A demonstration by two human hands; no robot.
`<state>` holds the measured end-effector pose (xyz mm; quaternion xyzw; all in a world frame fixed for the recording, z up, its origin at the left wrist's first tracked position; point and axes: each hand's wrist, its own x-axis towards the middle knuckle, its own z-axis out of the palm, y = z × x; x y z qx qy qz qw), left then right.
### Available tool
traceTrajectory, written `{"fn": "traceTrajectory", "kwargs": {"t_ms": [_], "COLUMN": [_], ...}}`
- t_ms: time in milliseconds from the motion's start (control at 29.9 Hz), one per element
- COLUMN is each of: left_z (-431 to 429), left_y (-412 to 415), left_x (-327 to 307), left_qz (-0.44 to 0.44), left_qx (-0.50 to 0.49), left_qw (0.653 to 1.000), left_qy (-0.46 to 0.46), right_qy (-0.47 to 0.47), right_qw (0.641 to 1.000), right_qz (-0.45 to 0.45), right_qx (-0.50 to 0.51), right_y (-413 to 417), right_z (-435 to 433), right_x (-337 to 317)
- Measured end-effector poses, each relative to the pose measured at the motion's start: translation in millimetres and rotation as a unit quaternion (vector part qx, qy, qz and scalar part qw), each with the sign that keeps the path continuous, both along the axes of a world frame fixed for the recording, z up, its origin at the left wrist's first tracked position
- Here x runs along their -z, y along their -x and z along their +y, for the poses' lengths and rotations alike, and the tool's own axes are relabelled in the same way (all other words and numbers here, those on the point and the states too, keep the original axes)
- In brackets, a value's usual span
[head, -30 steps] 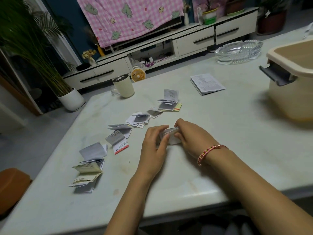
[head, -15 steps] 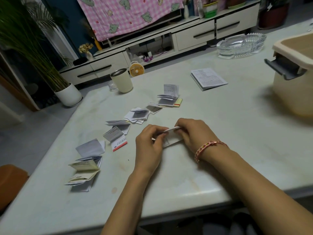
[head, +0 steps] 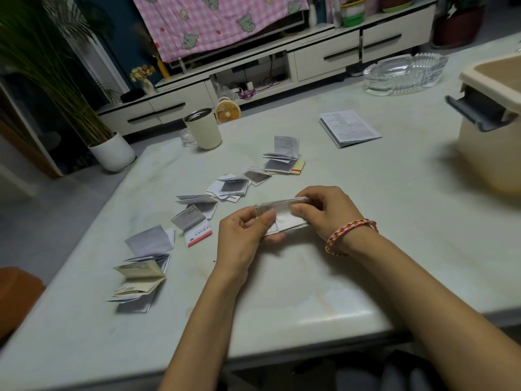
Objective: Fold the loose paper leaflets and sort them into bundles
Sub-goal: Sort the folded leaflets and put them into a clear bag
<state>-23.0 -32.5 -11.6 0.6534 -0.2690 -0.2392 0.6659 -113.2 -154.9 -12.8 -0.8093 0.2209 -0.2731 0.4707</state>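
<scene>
the left hand (head: 244,235) pinches the left end of the leaflet (head: 283,218) between thumb and curled fingers. the right hand (head: 328,211) pinches the right end the same way, thumb on the near face. the leaflet is held just above the table (head: 310,292), near its centre, and appears part-folded into a narrow strip; blur hides its panels. for a clean fold, align the edges before creasing, then run the thumbs outward along the crease while the fingers back the paper. thin paper will likely spring open, so press firmly. the folded leaflets (head: 231,186) lie in a row from near left to far centre; match size and print before placing. a flat booklet (head: 349,127) lies apart, to the far right of the row.
</scene>
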Motion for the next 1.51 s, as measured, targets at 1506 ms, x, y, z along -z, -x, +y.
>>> {"fn": "traceTrajectory", "kwargs": {"t_ms": [1506], "left_z": [-37], "left_y": [28], "left_x": [-8], "left_qz": [0.212], "left_qx": [-0.25], "left_qw": [0.933], "left_qy": [0.15], "right_qy": [-0.206], "right_qw": [0.966], "right_qz": [-0.078], "right_qx": [0.137], "right_y": [-27], "right_z": [29], "right_x": [2]}}
